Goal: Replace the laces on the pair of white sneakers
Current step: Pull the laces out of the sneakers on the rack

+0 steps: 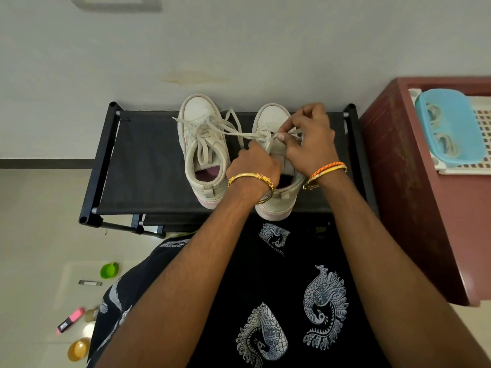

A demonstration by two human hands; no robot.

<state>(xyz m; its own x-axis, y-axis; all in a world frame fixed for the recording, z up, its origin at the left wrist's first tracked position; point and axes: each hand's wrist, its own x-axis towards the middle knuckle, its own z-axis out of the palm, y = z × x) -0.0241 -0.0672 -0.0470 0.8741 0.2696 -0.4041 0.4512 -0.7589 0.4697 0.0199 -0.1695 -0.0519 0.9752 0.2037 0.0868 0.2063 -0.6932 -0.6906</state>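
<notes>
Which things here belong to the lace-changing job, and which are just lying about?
Job: left sneaker; right sneaker; laces; left hand; right hand.
Lying about: blue tub; green lid; pink highlighter.

Both hands [309,139] grip the lace [273,135] over the right sneaker [271,115]; second sneaker [202,144] stands left, both on the rack [143,160].

We pinch the lace [268,138] on the right sneaker [276,166] with both hands, left hand [255,166], right hand [308,139], atop the black rack [143,166].
</notes>
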